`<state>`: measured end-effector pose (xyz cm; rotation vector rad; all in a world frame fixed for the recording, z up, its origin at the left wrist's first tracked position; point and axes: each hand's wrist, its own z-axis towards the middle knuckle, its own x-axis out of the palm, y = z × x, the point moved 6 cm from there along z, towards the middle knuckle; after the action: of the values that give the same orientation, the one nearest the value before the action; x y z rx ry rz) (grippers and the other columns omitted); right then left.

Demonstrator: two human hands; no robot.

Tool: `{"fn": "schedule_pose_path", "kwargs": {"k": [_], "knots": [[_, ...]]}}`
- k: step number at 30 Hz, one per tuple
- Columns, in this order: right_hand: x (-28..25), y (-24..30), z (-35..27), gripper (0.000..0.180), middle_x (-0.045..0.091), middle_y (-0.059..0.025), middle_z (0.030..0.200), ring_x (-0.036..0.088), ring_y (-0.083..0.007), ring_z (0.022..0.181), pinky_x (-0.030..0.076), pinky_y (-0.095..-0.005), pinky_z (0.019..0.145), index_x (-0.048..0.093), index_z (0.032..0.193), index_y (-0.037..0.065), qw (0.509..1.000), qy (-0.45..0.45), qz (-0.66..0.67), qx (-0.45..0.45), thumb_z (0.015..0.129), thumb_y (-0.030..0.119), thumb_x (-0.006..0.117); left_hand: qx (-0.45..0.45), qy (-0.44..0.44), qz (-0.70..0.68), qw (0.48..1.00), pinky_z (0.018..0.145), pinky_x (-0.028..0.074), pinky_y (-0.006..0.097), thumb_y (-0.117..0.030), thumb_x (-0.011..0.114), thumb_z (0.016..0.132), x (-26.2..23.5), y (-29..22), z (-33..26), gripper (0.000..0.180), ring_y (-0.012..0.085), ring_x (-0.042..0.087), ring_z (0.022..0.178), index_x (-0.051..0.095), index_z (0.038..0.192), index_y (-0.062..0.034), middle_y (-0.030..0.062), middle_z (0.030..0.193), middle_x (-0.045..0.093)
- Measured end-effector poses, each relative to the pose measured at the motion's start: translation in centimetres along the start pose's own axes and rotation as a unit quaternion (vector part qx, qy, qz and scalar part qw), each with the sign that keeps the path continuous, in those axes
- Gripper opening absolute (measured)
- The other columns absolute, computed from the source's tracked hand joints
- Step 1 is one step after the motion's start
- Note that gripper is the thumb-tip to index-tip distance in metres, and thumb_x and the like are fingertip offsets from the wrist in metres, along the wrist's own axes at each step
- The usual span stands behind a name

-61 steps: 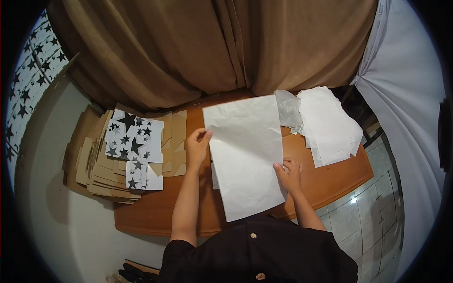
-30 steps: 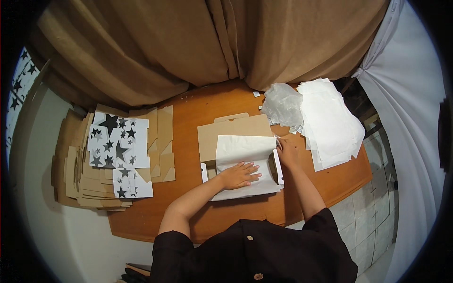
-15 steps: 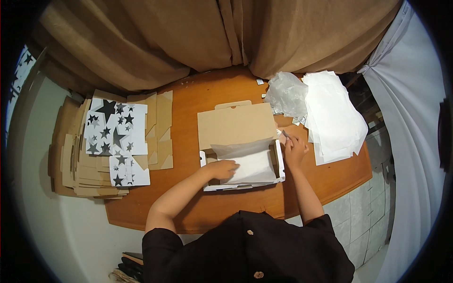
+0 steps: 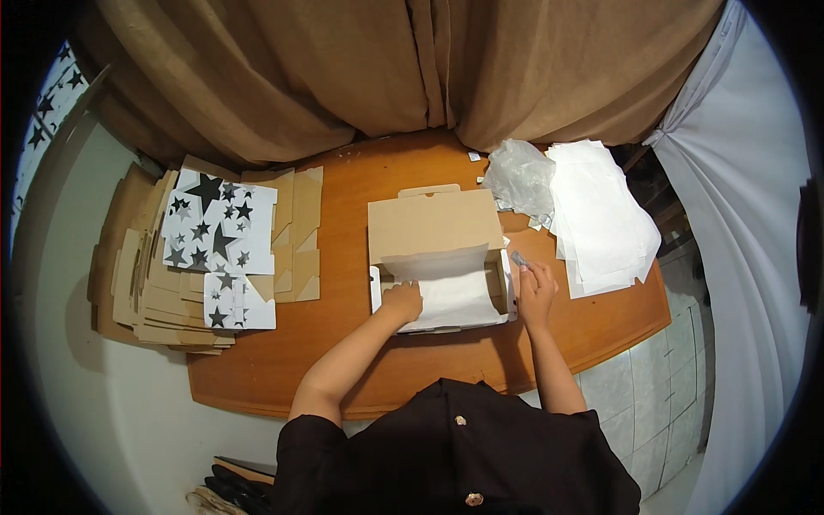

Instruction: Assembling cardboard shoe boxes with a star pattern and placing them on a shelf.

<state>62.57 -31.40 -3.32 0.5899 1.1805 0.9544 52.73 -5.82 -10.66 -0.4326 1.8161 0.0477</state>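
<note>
An open cardboard box (image 4: pixel 436 225), brown inside and white outside, stands in front of me with its lid raised at the back. A sheet of white paper (image 4: pixel 451 292) lines it, its far part standing up against the lid. My left hand (image 4: pixel 403 302) is at the paper's left edge inside the box, fingers bent down and closed on it; the fingertips are partly hidden. Just right of the box, my right hand (image 4: pixel 537 292) is raised, pinching a small greyish sachet (image 4: pixel 518 258) between thumb and fingers.
Flattened cardboard boxes (image 4: pixel 296 232), some printed with black stars, are stacked at the left. A clear plastic bag (image 4: pixel 520 178) with small sachets around it lies at the back right, beside a pile of white paper sheets (image 4: pixel 601 223). The wooden table (image 4: pixel 343 184) backs onto brown curtains.
My left hand has drawn back to the paper's left edge, and its outstretched fingers have curled. The right hand still holds the sachet beside the box. The whole view has shifted slightly.
</note>
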Motion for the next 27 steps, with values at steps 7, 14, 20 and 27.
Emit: {"fn": "schedule_pose_path", "kwargs": {"k": [7, 14, 20, 27], "knots": [[-1.7, 2.9, -0.4, 0.015, 0.061, -0.0076, 0.091, 0.057, -0.0215, 0.089, 0.033, -0.0348, 0.088, 0.066, 0.091, 0.003, 0.997, -0.026, 0.047, -0.049, 0.083, 0.015, 0.06, 0.16, -0.255, -0.083, 0.95, 0.081, 0.042, 0.041, -0.019, 0.064, 0.078, -12.1, -1.9, -3.4, 0.04, 0.0264, 0.056, 0.101, 0.055, 0.115, -0.0086, 0.0116, 0.108, 0.06], [-2.2, 5.0, -0.9, 0.013, 0.062, -0.0116, 0.086, 0.06, -0.0247, 0.08, 0.045, -0.0335, 0.073, 0.065, 0.086, -0.001, 0.991, -0.043, 0.09, -0.092, 0.081, 0.01, 0.062, 0.167, -0.249, -0.05, 0.953, 0.074, 0.036, 0.038, -0.011, 0.07, 0.068, -9.9, 1.3, -1.0, 0.051, 0.0234, 0.056, 0.089, 0.055, 0.117, -0.0117, 0.0078, 0.091, 0.06], [-2.9, 4.0, -1.0, 0.014, 0.062, -0.0123, 0.087, 0.06, -0.0235, 0.081, 0.045, -0.0316, 0.072, 0.064, 0.086, -0.002, 0.992, -0.032, 0.112, -0.047, 0.082, 0.011, 0.061, 0.182, -0.275, -0.009, 0.944, 0.078, 0.035, 0.039, -0.014, 0.077, 0.061, -10.3, 1.0, -2.0, 0.082, 0.0238, 0.052, 0.097, 0.039, 0.133, -0.0194, 0.0078, 0.105, 0.054], [-1.2, 4.0, -1.2, 0.013, 0.062, -0.0125, 0.087, 0.06, -0.0222, 0.081, 0.045, -0.0304, 0.074, 0.064, 0.087, -0.003, 0.988, -0.007, 0.148, -0.037, 0.082, 0.009, 0.061, 0.151, -0.23, 0.122, 0.954, 0.076, 0.037, 0.039, -0.013, 0.076, 0.061, -8.9, 0.8, 0.3, 0.09, 0.024, 0.052, 0.091, 0.031, 0.139, -0.0187, 0.007, 0.1, 0.051]]}}
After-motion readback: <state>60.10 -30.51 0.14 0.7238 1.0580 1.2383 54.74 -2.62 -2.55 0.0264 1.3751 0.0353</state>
